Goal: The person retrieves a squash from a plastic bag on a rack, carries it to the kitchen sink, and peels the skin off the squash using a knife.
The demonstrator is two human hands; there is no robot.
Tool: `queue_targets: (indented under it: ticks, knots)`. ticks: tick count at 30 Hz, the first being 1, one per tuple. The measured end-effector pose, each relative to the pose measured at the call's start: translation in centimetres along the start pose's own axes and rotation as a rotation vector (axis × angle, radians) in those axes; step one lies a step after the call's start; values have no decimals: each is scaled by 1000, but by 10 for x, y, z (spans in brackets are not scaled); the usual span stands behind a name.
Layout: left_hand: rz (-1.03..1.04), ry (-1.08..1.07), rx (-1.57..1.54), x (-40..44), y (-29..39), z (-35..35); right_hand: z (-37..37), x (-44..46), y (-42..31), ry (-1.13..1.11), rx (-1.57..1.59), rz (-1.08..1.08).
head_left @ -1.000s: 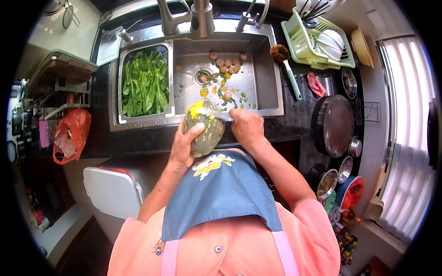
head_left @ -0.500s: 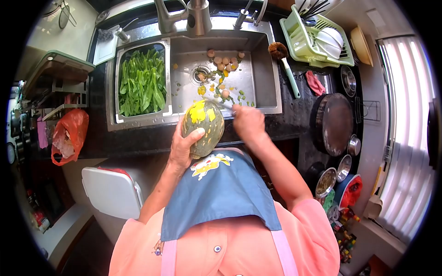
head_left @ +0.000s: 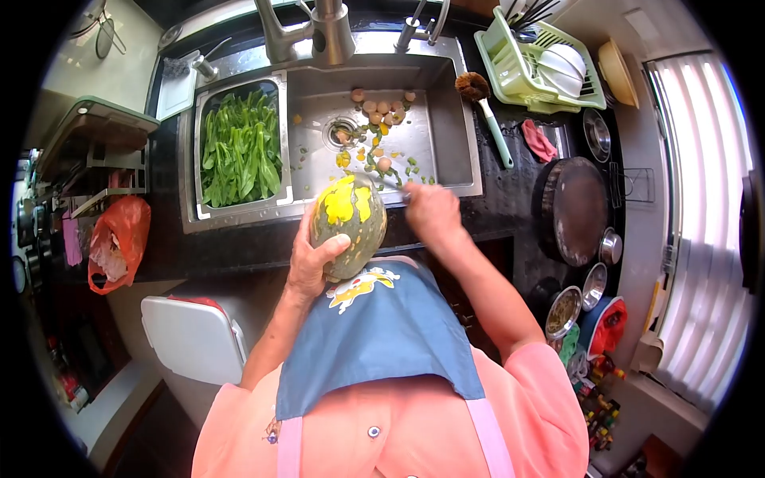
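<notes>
A green pumpkin (head_left: 358, 239) with bright yellow peeled patches on its upper end is held at the sink's front edge. My left hand (head_left: 312, 253) is wrapped around its left side, thumb across the front. My right hand (head_left: 433, 213) is closed round the handle of a knife (head_left: 384, 178), whose thin blade points left toward the pumpkin's top and is partly blurred. Beyond the pumpkin, the steel sink (head_left: 414, 135) holds round brownish shells or peelings (head_left: 383, 107) and scraps of green and yellow skin around the drain.
Leafy greens (head_left: 243, 151) fill a tray on the sink's left. Faucets (head_left: 331, 36) rise behind. To the right are a brush (head_left: 496, 131), a dish rack (head_left: 542, 68), a pink cloth (head_left: 539, 142) and a round dark board (head_left: 575, 211). A red bag (head_left: 119, 239) hangs left.
My right hand with the knife has shifted slightly right of the pumpkin, and the blade has come off the skin's top. A yellow patch on the pumpkin looks longer. The camera view has shifted slightly.
</notes>
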State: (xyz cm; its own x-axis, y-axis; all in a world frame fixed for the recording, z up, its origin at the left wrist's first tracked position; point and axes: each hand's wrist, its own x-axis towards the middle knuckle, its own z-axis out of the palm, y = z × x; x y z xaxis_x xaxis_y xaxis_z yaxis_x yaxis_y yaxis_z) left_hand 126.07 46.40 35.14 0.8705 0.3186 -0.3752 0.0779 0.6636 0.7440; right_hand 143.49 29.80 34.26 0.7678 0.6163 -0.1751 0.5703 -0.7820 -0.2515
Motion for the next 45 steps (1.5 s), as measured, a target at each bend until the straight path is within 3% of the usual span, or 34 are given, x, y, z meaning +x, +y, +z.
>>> queue_targets:
  ticks: [1,2,7,14,17,18,20,26,29,32,34,38,40,41,45]
  knots:
    - [-12,-19,-20,0,1,0,4,10,22,-127,28,109]
    - [26,-21,26,2,3,0,14,7,40,-92,150,87]
    - [89,19,194,2,7,-1,-33,-9,-15,-69,122,-84]
    - [86,0,225,-6,10,-3,-39,-14,-30,-87,117,-117]
    - [79,-68,158,-10,12,-7,-1,5,10,-39,29,15]
    - [84,-100,132,-11,13,-9,2,14,32,-121,37,80]
    - [127,-99,204,-15,20,-4,-3,8,37,-106,214,33]
    - [120,-42,267,-10,21,0,-62,-19,-33,-76,66,-145]
    - [74,-68,138,-16,23,-2,-23,0,-2,10,26,-6]
    - [147,-117,217,-17,26,-2,-11,0,32,-112,198,13]
    - [136,-57,327,-18,27,1,-44,-13,-2,-130,239,-8]
    - [126,-70,328,-16,26,-1,-54,-10,-27,-63,-69,-68]
    - [90,-83,312,-19,27,-5,-20,15,18,-85,-178,149]
    - [79,-87,291,-20,27,-9,-19,15,41,-117,-69,36]
    - [50,-38,144,-16,15,-16,-42,-14,-3,-64,159,22]
